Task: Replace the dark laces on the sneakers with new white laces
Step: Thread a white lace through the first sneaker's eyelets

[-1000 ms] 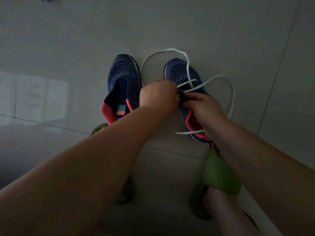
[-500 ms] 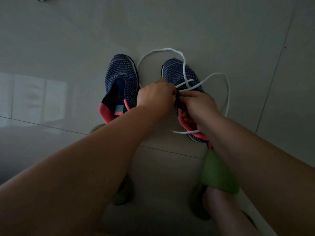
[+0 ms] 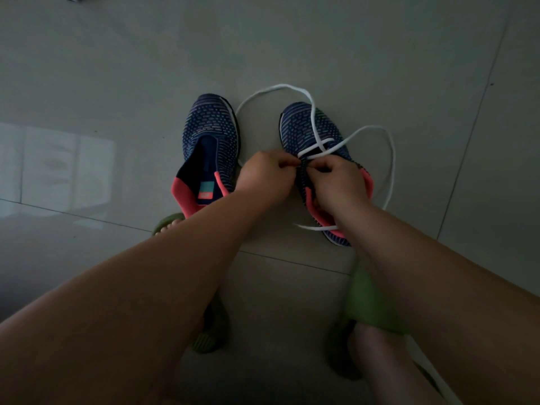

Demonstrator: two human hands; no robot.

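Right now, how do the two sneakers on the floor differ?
The right sneaker has a white lace threaded across its front with long loops trailing on the floor; the left sneaker shows no lace. The left hand and right hand work on the right sneaker; the left sneaker lies untouched. Both are dark blue knit with pink heels.

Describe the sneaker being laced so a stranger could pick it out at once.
On the grey tiled floor two dark blue knit sneakers stand side by side. It is the right sneaker, where both hands meet. Only it carries the white lace; the left sneaker has none.
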